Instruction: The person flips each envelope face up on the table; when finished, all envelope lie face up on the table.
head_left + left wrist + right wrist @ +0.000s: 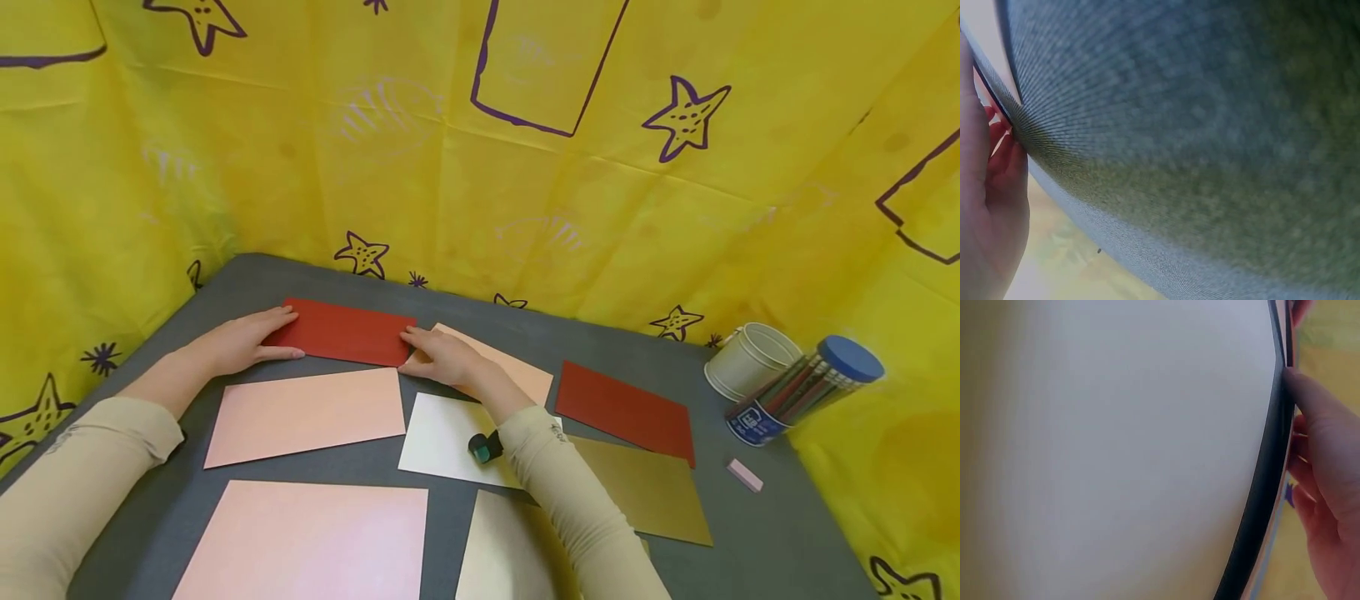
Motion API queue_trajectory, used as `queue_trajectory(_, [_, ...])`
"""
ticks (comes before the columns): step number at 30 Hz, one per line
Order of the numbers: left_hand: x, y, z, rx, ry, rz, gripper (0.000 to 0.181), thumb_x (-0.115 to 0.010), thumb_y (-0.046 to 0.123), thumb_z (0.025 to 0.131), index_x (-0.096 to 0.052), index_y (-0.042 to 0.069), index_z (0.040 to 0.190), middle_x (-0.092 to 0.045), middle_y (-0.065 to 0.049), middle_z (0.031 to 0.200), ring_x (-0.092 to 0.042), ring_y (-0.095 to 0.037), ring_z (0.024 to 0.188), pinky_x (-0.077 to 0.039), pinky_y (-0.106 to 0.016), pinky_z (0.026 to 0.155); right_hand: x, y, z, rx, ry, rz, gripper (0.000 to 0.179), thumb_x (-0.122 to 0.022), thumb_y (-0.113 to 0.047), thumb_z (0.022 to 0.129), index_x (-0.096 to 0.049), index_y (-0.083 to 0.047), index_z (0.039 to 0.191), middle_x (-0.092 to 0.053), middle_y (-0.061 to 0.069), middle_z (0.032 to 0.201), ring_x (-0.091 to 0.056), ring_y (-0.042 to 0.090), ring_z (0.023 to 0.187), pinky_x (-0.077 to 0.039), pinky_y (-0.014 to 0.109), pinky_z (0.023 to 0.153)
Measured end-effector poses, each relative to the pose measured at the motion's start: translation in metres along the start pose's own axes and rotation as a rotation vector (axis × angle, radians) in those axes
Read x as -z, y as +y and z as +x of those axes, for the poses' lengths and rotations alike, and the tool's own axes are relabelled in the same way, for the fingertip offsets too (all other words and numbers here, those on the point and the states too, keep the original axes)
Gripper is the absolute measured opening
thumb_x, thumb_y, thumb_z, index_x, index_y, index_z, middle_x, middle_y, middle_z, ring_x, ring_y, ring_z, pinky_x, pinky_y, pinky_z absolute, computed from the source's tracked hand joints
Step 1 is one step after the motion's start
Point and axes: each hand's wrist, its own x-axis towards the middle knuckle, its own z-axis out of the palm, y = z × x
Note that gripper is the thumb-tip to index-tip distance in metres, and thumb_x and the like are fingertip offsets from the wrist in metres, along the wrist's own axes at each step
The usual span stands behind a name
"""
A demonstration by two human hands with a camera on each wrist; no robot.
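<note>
Head view: left hand (251,337) obscures red card's (341,332) edge.

A yellow curtain (420,192) is hanging behind a dark grey table (772,542), showing purple-outlined starfish (686,121), rectangular outlines and pale fish. Towards the table's right side, a pale pail (738,367) is standing just beside a tub (753,423) that is holding many pencils (802,392) beneath a blue lid (851,358). A small pink eraser (745,475) is lying near the tub, on its nearer side.
</note>
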Motion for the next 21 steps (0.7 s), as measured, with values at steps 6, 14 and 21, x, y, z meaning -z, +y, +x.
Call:
queue_trajectory(6, [0.0005,-0.0008,0.0002,-0.011,0.006,-0.023,0.095,-0.063,0.062,0.085,-0.034,-0.003,0.148,-0.028,-0.032,0.15,-0.025,-0.052,0.136,-0.023,-0.068,0.105,0.0032,-0.0001,-0.0002,0.089,0.026,-0.143,0.058,-0.051,-0.037,0.101,-0.039,-0.006,0.148,-0.038,0.008,0.152,-0.032,0.016,0.141,-0.011,0.032,0.118])
queue_trajectory(14, [0.0011,-0.0032,-0.0022,-0.033,0.017,-0.051,0.082,-0.063,0.055,0.088,-0.041,0.001,0.146,-0.032,-0.031,0.149,-0.027,-0.053,0.135,-0.024,-0.068,0.104,0.0028,0.0007,0.0017,0.232,0.101,-0.274,0.041,-0.051,-0.023,0.103,-0.053,-0.002,0.138,-0.054,0.01,0.138,-0.05,0.018,0.129,-0.017,0.037,0.117])
queue_trajectory(21, [0.0033,-0.0041,-0.0055,-0.06,0.033,-0.042,0.079,-0.066,0.054,0.087,-0.046,0.003,0.144,-0.036,-0.029,0.148,-0.031,-0.052,0.134,-0.026,-0.068,0.103,0.0024,0.0007,0.0005,0.276,0.189,-0.28,0.035,-0.053,-0.017,0.102,-0.059,-0.001,0.132,-0.062,0.01,0.129,-0.057,0.019,0.122,-0.021,0.042,0.116])
